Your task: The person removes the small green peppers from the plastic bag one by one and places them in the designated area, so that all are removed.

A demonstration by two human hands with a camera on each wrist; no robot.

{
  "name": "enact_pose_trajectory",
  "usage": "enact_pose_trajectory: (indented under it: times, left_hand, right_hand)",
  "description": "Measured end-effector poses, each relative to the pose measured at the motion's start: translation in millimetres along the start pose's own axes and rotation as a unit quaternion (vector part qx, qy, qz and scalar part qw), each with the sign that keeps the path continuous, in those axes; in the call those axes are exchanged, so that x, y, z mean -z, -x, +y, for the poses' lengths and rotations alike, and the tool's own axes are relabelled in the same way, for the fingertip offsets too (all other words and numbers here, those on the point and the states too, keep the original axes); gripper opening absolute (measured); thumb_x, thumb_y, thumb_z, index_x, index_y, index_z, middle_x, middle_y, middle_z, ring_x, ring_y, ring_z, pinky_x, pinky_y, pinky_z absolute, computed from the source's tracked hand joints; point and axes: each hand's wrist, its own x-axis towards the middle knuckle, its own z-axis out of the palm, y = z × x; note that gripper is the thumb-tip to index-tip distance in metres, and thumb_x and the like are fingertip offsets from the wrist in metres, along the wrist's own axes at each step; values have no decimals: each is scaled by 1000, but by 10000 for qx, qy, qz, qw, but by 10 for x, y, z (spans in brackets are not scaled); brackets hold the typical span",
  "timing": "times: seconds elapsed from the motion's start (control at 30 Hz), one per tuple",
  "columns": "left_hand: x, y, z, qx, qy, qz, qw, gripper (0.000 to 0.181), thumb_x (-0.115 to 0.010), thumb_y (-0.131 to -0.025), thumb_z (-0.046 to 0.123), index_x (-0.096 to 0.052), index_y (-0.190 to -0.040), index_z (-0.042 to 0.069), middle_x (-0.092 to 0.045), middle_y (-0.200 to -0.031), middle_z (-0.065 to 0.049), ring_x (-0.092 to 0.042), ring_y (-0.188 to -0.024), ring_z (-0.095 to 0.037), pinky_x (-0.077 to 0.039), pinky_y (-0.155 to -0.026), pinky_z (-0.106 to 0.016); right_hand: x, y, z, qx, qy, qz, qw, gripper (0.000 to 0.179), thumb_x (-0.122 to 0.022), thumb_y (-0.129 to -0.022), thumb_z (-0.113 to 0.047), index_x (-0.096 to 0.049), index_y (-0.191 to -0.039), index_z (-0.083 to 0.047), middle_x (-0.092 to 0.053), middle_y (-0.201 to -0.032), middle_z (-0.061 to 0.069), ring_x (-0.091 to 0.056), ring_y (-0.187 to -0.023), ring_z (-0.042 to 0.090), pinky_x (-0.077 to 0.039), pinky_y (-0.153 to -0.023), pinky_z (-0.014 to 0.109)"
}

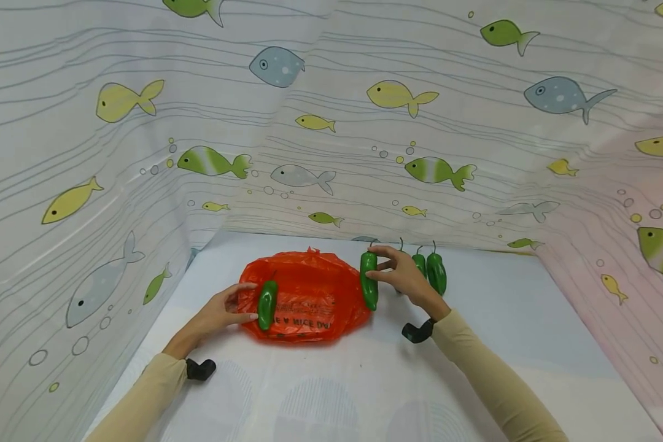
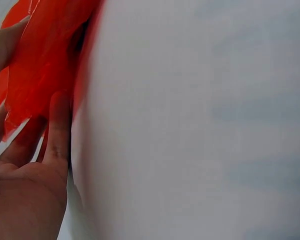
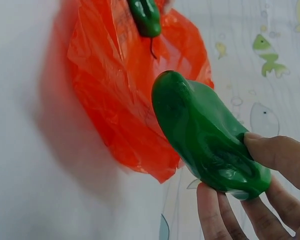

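My right hand (image 1: 400,270) holds a glossy green chili pepper (image 1: 369,281) upright beside the right rim of a red plastic bag (image 1: 309,279). The right wrist view shows the thumb on one side of this pepper (image 3: 205,130) and the fingers underneath. At the bag's left side my left hand (image 1: 221,310) holds a second green pepper (image 1: 267,305) by its left edge, over the open bag, stem pointing away. In the left wrist view, the bag wall (image 2: 45,65) covers some left fingertips and hides that pepper.
Several more green peppers (image 1: 436,273) lie behind the right hand, stems toward the back wall. A white table (image 1: 320,380) with pale blue patterns carries everything. Fish-printed sheeting (image 1: 337,147) encloses the back and sides. Black wrist mounts (image 1: 418,332) stick out below both hands.
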Motion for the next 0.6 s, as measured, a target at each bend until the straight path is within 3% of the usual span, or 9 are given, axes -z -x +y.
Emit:
enact_pose_trajectory:
  times: [0.17,0.33,0.6]
  left_hand:
    - [9,11,2,-23,47,-42,10000,75,-87,-85,22,-49,-149,16,-45,-152,-19,-55,-128,-37,-49,-97,-29]
    - [10,33,15,-41,-100,44,9999,74,-87,-85,24,-50,-149,16,-44,-153,-18,-51,-133,-39,-44,-107,-46]
    - [0,53,28,76,-202,117,9997,73,-86,-86,26,-49,-149,17,-43,-154,-18,-47,-136,-41,-38,-110,-56]
  right_hand:
    - [53,13,-5,-121,-16,67,9999,61,-84,-89,-24,-58,-144,-21,-55,-148,6,-64,-116,31,-55,-93,48]
    - [103,34,-7,-132,6,120,9998,62,-83,-89,-24,-57,-146,-20,-55,-148,8,-63,-117,34,-53,-95,52]
    - [205,58,75,-167,103,210,9996,63,-82,-91,-24,-55,-148,-18,-55,-148,9,-61,-117,34,-53,-94,46]
